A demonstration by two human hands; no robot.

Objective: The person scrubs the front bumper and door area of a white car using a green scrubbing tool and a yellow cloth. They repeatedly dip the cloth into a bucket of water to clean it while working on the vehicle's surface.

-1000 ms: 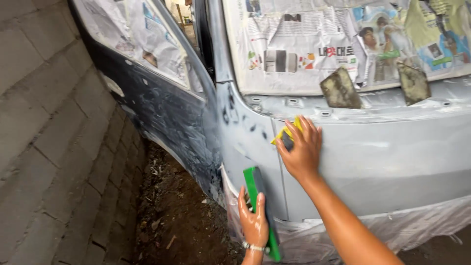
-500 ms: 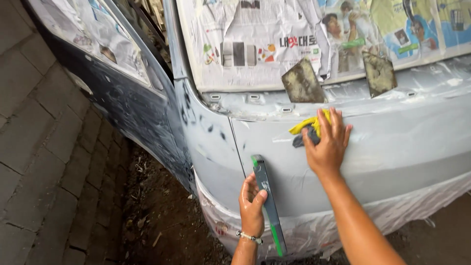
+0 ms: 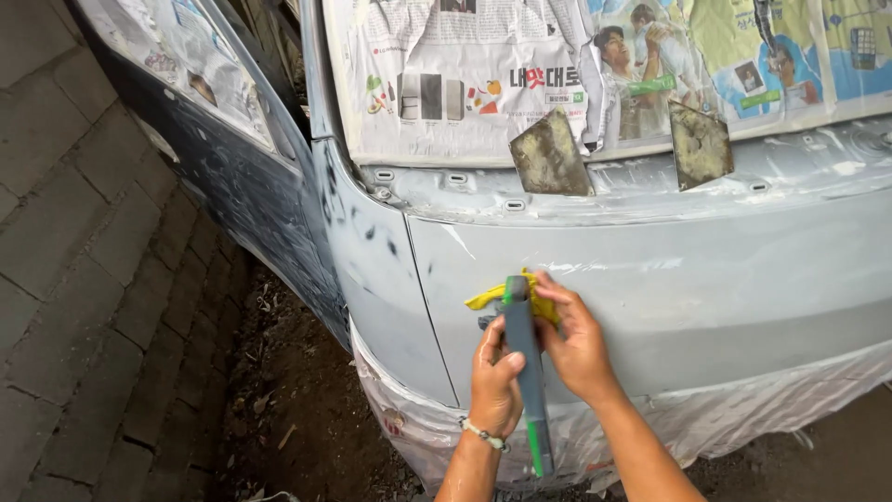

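1. Head view, change: the two hands are now meeting at the middle of the panel. A second ago the right hand (image 3: 578,346) was pressing the yellow cloth (image 3: 491,296) flat on the metal, well apart from the left hand (image 3: 495,383), which was low near the plastic; now both are closing on the same tool.
2. The long sanding block (image 3: 526,372) is now standing nearly upright against the grey car panel (image 3: 706,288), where before it was hanging lower and tilted. Judgement: wiping is giving way to handling the block.
3. Fingers: the left fingers (image 3: 505,363) are wrapping around the block's middle, closed on it. The right fingers (image 3: 550,296) are curling around the block's upper end, pinching the cloth against it.
4. Location: the block is lying between both palms; the cloth is bunching just beside and above the left fingers, touching the block's top.
5. Materials: the block is showing a dull grey face with a green lower end, rigid and straight. The cloth is soft and crumpled. The panel is matt, primer-grey, with pale scuffed streaks.
6. Surroundings: above the fingers, newspaper masking (image 3: 465,74) is covering the glass, with two smeared spreader blades (image 3: 548,156) resting on the ledge. Below, thin plastic sheeting (image 3: 743,409) is draping. Left of the fingers, paving bricks (image 3: 84,242) are bordering bare dirt.
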